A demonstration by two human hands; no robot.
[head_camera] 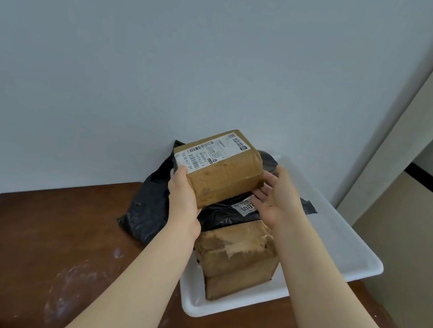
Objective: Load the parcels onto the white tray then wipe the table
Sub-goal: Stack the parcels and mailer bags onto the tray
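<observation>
So the left hand [185, 196] has the labelled box [217, 167] by its near left corner, thumb on top by the shipping label and the rest of the fingers clamped round the underside. The right hand [276, 197] is at the box's right end with its fingers [262, 193] straight and spread apart, just up against the cardboard, not wrapped round it. The box sits tilted over the black mailer bag [150, 204]; can't tell if it's actually resting on it. That bag is piled in the far left of the white tray [354, 246] and spills over the rim onto the bench [38, 233]. A taped box [238, 260] is in the tray's near end. The bench has white smudges [73, 277] near the front.
</observation>
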